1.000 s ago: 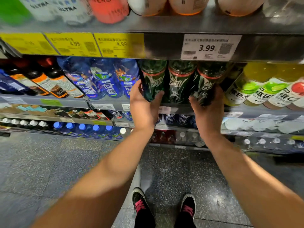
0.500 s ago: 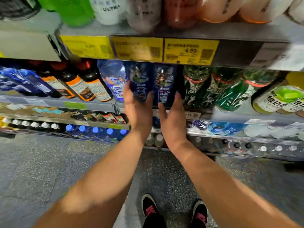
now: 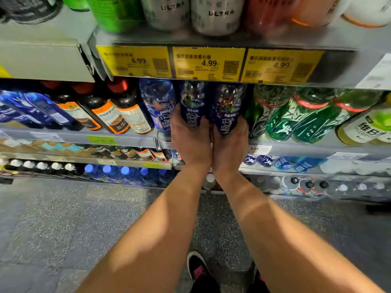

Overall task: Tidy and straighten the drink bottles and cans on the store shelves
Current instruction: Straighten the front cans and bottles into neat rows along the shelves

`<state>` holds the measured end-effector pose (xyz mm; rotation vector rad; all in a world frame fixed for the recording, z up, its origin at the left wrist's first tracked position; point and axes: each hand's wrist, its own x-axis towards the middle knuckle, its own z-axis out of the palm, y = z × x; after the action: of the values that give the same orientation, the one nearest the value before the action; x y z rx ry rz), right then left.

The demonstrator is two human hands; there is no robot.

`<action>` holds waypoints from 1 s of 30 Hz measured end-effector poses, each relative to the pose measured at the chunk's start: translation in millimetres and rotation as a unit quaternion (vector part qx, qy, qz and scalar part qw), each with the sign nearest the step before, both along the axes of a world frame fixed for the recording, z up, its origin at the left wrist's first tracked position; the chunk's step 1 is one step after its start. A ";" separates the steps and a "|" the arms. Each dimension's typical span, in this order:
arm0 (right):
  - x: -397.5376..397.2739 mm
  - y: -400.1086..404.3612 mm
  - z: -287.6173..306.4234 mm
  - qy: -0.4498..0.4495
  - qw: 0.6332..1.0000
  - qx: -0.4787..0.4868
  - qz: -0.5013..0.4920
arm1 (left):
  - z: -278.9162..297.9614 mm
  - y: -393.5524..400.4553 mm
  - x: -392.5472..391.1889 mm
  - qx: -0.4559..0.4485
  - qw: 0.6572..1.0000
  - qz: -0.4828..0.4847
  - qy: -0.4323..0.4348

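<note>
At the centre of the frame the left hand curls its fingers around the lower body of a dark blue bottle, thumb on the bottle's left flank, the other fingers wrapped behind and mostly hidden. The right hand grips the neighbouring dark blue bottle the same way, with its fingers curved around the right side. The two hands touch along their inner edges. Both bottles are glossy clear plastic with rounded, dimpled shoulders and dark wrap labels bearing white characters; they stand upright at the front edge of the middle shelf.

Just left of them stands a lighter blue bottle of the same ribbed shape, then a row of dark bottles with orange labels and red caps. To the right are green bottles with red neck bands and white leaf patterns, then a pale yellow-green bottle at the right edge.

The upper shelf is smooth grey metal, with three yellow price tags along its lip and smooth cylindrical cans marked ULTRA on top. Lower shelves hold rows of blue-capped bottles and white-capped ones. The floor is speckled grey stone, and black shoes with pink laces show at the bottom.
</note>
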<state>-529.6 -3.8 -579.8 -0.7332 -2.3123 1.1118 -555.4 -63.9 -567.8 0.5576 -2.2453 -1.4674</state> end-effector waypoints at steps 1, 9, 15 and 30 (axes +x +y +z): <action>1.3 -0.4 0.2 0.005 1.000 -0.011 -0.005 | -0.3 -1.7 0.9 -0.002 1.000 -0.005 -0.001; 9.8 3.0 -3.9 0.036 0.998 -0.045 -0.019 | -1.0 -4.4 10.2 -0.020 0.999 -0.035 0.007; 11.0 4.8 -4.0 0.033 0.998 -0.060 -0.003 | -5.1 -35.4 22.0 -0.045 0.997 -0.010 0.061; 10.1 9.7 -5.0 0.015 0.999 -0.040 0.008 | -4.8 -49.6 -12.7 -0.033 0.996 0.075 -0.037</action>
<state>-519.5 5.9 -584.8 -0.7233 -2.2630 1.2193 -568.1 -113.5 -572.6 0.7520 -2.2453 -1.3135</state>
